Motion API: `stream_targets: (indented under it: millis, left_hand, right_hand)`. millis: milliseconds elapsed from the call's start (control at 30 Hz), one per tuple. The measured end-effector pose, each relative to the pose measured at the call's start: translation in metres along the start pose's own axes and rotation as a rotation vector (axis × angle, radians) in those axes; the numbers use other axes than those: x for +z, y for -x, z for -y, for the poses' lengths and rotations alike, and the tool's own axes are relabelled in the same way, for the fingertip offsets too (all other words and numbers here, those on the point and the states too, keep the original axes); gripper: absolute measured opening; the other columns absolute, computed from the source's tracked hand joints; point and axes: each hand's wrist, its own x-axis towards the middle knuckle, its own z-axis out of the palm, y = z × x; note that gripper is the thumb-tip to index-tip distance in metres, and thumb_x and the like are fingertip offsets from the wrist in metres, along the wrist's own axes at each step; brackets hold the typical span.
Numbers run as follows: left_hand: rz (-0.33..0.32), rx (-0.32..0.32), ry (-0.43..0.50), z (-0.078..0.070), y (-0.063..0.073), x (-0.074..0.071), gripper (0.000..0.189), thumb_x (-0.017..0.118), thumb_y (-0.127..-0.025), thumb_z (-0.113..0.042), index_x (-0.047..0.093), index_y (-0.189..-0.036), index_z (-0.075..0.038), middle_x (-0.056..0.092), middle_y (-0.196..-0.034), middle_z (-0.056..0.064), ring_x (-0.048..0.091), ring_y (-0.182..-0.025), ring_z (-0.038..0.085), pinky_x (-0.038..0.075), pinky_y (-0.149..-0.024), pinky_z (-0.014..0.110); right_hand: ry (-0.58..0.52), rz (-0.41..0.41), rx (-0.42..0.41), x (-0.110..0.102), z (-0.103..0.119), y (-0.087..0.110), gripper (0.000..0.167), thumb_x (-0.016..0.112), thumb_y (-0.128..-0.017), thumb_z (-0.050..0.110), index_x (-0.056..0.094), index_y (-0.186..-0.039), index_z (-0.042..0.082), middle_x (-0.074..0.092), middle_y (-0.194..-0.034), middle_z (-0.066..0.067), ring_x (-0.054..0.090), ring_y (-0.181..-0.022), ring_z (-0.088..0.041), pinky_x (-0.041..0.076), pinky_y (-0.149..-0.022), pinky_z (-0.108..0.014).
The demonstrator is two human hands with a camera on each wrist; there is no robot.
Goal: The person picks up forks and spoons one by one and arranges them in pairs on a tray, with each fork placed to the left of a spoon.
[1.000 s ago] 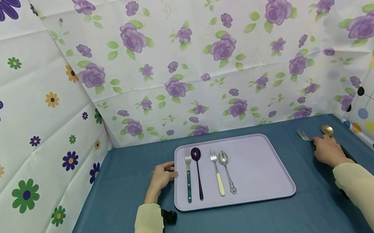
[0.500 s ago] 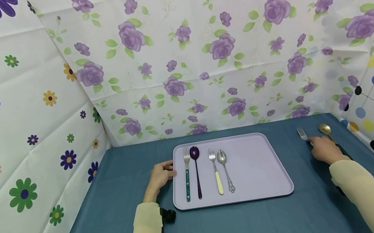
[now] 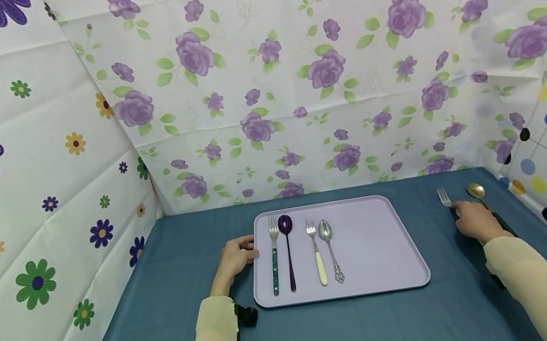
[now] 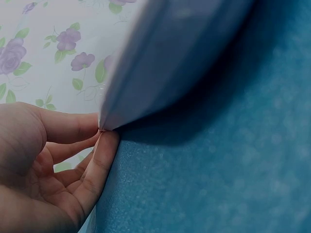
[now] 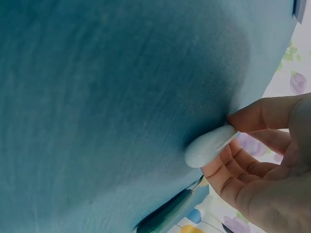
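Observation:
My left hand (image 3: 234, 259) is at the left edge of a pale lilac tray (image 3: 369, 244). In the left wrist view its thumb and forefinger pinch the rim of the tray (image 4: 146, 73). Far to the right, my right hand (image 3: 476, 220) pinches a fork (image 3: 444, 197) with silver tines pointing away from me. The right wrist view shows the fork's white handle (image 5: 209, 146) between thumb and fingers, close over the cloth. Just right of this hand lies a gold spoon (image 3: 476, 190) with a green handle (image 5: 167, 211), partly hidden by the hand.
Lying on the tray are a green-handled fork (image 3: 274, 259), a dark purple spoon (image 3: 287, 239), a yellow-handled fork (image 3: 319, 258) and an ornate silver spoon (image 3: 329, 244). A blue cloth (image 3: 361, 328) covers the table. Patterned sheets (image 3: 260, 78) stand at the back and both sides.
My right hand has shifted slightly left, off the gold spoon's neck, and the fork's tines have swung to point straighter away from me. My left hand stays at the tray's edge.

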Motion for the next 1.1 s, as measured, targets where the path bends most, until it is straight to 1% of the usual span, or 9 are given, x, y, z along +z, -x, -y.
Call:
stream_targets:
  millis: [233, 300, 400, 500, 533, 600, 967, 1033, 1100]
  left_hand:
    - [-0.002, 0.004, -0.007, 0.001, -0.001, 0.001, 0.05, 0.07, -0.094, 0.001, 0.061, -0.143, 0.002, 0.067, -0.11, 0.014, 0.068, -0.1, 0.026, 0.06, -0.092, 0.043]
    - [0.0, 0.003, -0.004, 0.0, 0.0, 0.002, 0.051, 0.07, -0.093, 0.001, 0.061, -0.143, 0.002, 0.067, -0.11, 0.014, 0.068, -0.101, 0.026, 0.059, -0.092, 0.043]
    - [0.001, 0.004, -0.003, 0.0, 0.0, 0.002, 0.051, 0.07, -0.093, 0.001, 0.061, -0.143, 0.002, 0.067, -0.11, 0.014, 0.068, -0.1, 0.026, 0.059, -0.093, 0.044]
    - [0.004, 0.003, 0.002, 0.0, 0.0, 0.001, 0.051, 0.07, -0.093, 0.001, 0.06, -0.144, 0.003, 0.067, -0.11, 0.014, 0.068, -0.101, 0.026, 0.059, -0.093, 0.044]
    - [0.004, 0.001, 0.003, 0.0, 0.0, 0.001, 0.051, 0.07, -0.094, 0.001, 0.06, -0.144, 0.003, 0.067, -0.11, 0.014, 0.068, -0.101, 0.026, 0.059, -0.093, 0.044]
    - [0.004, -0.001, 0.002, 0.0, 0.0, 0.001, 0.051, 0.07, -0.094, 0.001, 0.06, -0.144, 0.002, 0.067, -0.11, 0.014, 0.068, -0.102, 0.026, 0.059, -0.094, 0.044]
    - [-0.004, -0.001, -0.009, 0.001, -0.001, 0.0, 0.051, 0.071, -0.094, 0.0, 0.061, -0.144, 0.001, 0.068, -0.113, 0.015, 0.069, -0.103, 0.027, 0.06, -0.092, 0.043]
    - [-0.002, -0.001, -0.01, 0.0, 0.0, 0.001, 0.051, 0.071, -0.094, 0.0, 0.061, -0.144, 0.001, 0.068, -0.113, 0.015, 0.07, -0.103, 0.028, 0.06, -0.091, 0.043]
    - [-0.001, -0.001, -0.011, -0.001, 0.0, 0.0, 0.051, 0.071, -0.094, 0.0, 0.061, -0.144, 0.002, 0.068, -0.114, 0.015, 0.07, -0.104, 0.028, 0.06, -0.091, 0.043]
  right_hand:
    - [-0.03, 0.031, 0.014, -0.006, -0.005, -0.003, 0.053, 0.047, -0.091, -0.004, 0.047, -0.141, -0.019, 0.046, -0.134, -0.048, 0.059, -0.098, -0.05, 0.048, -0.074, -0.055]
    - [-0.052, 0.035, 0.015, -0.006, -0.006, -0.003, 0.055, 0.045, -0.09, -0.004, 0.046, -0.142, -0.019, 0.049, -0.131, -0.048, 0.06, -0.085, -0.043, 0.047, -0.07, -0.051]
    - [-0.101, 0.049, 0.019, -0.007, -0.004, -0.002, 0.057, 0.042, -0.089, -0.003, 0.044, -0.143, -0.02, 0.06, -0.103, -0.041, 0.05, -0.063, -0.029, 0.044, -0.06, -0.043]
    - [-0.142, 0.052, 0.027, -0.005, -0.001, -0.002, 0.058, 0.041, -0.089, -0.002, 0.042, -0.144, -0.021, 0.055, -0.073, -0.022, 0.036, -0.052, -0.017, 0.039, -0.054, -0.036]
    - [-0.152, 0.052, 0.031, -0.005, 0.001, -0.002, 0.058, 0.041, -0.089, -0.002, 0.041, -0.144, -0.021, 0.051, -0.069, -0.016, 0.033, -0.051, -0.016, 0.039, -0.053, -0.036]
    - [-0.165, 0.048, 0.035, -0.004, 0.003, -0.002, 0.058, 0.041, -0.089, -0.002, 0.041, -0.144, -0.021, 0.048, -0.066, -0.012, 0.032, -0.051, -0.014, 0.038, -0.053, -0.035]
    - [-0.145, 0.038, 0.026, -0.004, 0.01, 0.0, 0.059, 0.041, -0.09, -0.001, 0.041, -0.146, -0.018, 0.056, -0.078, -0.02, 0.045, -0.061, -0.025, 0.04, -0.061, -0.039]
    - [-0.141, 0.04, 0.03, -0.004, 0.011, 0.0, 0.058, 0.041, -0.09, -0.001, 0.041, -0.146, -0.018, 0.058, -0.085, -0.025, 0.047, -0.063, -0.026, 0.041, -0.062, -0.04]
    - [-0.138, 0.039, 0.03, -0.004, 0.013, 0.0, 0.058, 0.041, -0.09, -0.002, 0.04, -0.146, -0.019, 0.059, -0.098, -0.034, 0.049, -0.066, -0.027, 0.042, -0.063, -0.041]
